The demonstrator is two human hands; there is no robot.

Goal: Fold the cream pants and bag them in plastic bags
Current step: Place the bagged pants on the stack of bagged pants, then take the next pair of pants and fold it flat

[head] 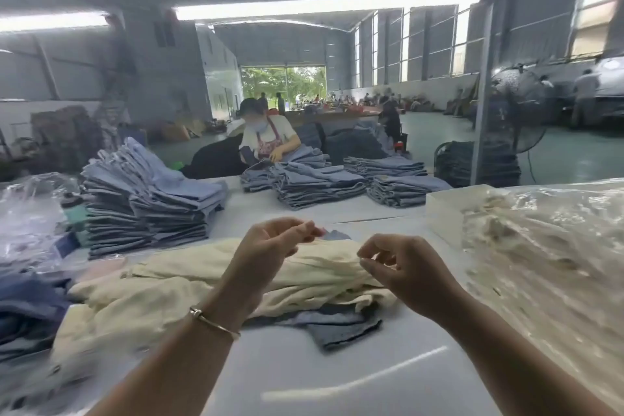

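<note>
A pile of cream pants (175,284) lies crumpled across the white table (337,382), on top of some blue denim pieces (341,324). My left hand (270,246), with a bracelet on its wrist, hovers over the far edge of the cream pile with loosely curled fingers; I see no cloth between them. My right hand (401,270) is over the pile's right end, and its thumb and forefinger pinch a fold of the cream fabric. To the right lies a heap of cream pants in clear plastic bags (547,263).
Tall stacks of folded blue jeans (145,206) stand at the back left, with more stacks (320,182) further back. A white box (449,209) sits at the right and loose plastic bags (30,213) at the left. Another worker (270,135) sits beyond the table.
</note>
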